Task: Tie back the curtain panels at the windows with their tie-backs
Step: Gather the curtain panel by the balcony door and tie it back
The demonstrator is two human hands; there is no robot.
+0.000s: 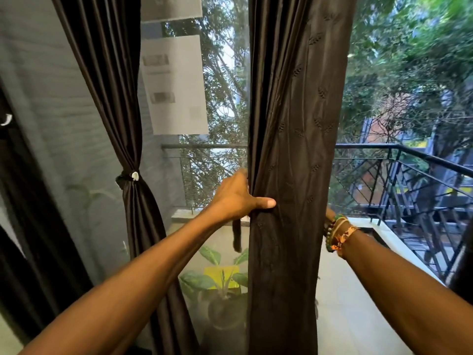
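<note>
As your left hand [238,198] grips the left edge of the curtain [291,149] at the window, a dark strap [236,237] dangling beneath it, your right hand [329,214] sits behind the right edge, its grip hidden.

Hung bunched, untied, mid-window: dark curtain panel [289,162]. Cinched at waist by clipped tie-back [128,176]: left curtain panel [112,85]. Dangled alongside: loose strap [236,237].

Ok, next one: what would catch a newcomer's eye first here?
First the dark curtain panel hanging down the middle: the left hand grips its left edge, and the right hand is mostly hidden behind its right edge. Further left, a second panel is already cinched with a tie-back.
</note>
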